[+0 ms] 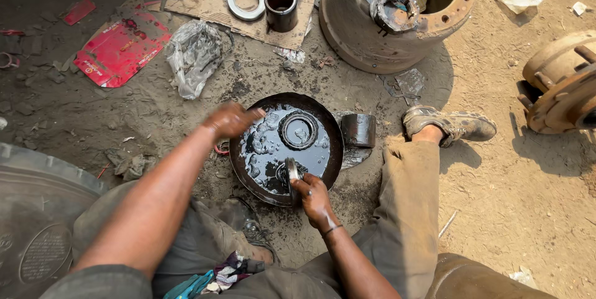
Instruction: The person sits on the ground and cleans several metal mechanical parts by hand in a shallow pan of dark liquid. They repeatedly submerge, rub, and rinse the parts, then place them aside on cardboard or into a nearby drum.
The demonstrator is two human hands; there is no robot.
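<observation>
- Seated on bare, oil-stained dirt, knees spread around a shallow round pan (239, 172) of black oily liquid.
- Right hand (313, 196) at the pan's near rim, fingers clamped on a bearing ring (292, 172) held on edge, half dipped in the liquid; ring's axis roughly level, its flat faces turned sideways.
- Left hand (231, 120) at the pan's far-left rim, blurred; whether closed or loose cannot be told, and nothing seen held in it.
- A second bearing ring (298, 130) lying flat in the liquid near the pan's middle, axis upright, between the two hands and slightly nearer the left.
- Just right of the pan, a short dark metal sleeve (358, 130) lying on the dirt, nearly touching the rim.
- Beyond the pan, a piece of cardboard (208, 1) carrying more rings and a dark cup-shaped part; right of that, a large rusty wheel hub (366, 41) standing open-end up.
- Left of the pan, a crumpled clear plastic bag (194, 54) and a flattened red carton (121, 47); a worn tyre (37, 212) at the near left.
- Right of the pan, a dusty shoe (450, 124) and, further off, another rusty hub (559, 81) with studs.
- Little free ground around the pan: parts and litter on most sides.
</observation>
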